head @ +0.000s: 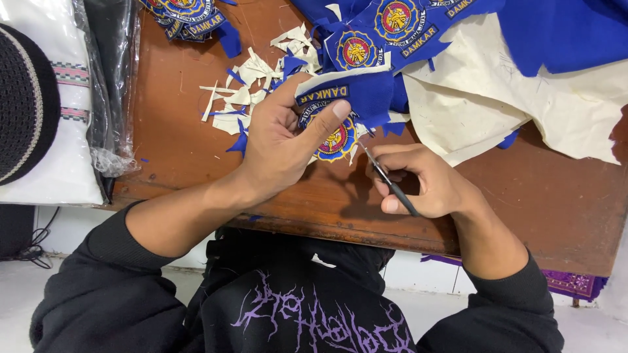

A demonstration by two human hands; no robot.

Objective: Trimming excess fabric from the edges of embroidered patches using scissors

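My left hand (282,140) grips a round embroidered patch (337,140) on blue cloth, thumb laid across its top edge. The patch has a blue rim and a yellow and red middle. My right hand (422,182) holds small black-handled scissors (390,181), their tip touching the patch's right edge. Both hands rest over the front part of a brown wooden table (523,196). Blue cloth (373,91) with white backing folds up just behind my left thumb.
White and blue fabric scraps (245,98) lie behind my left hand. More blue patches (392,26) and cream backing cloth (484,98) cover the back right. A dark knitted cap (23,98) on wrapped white goods sits at the left edge.
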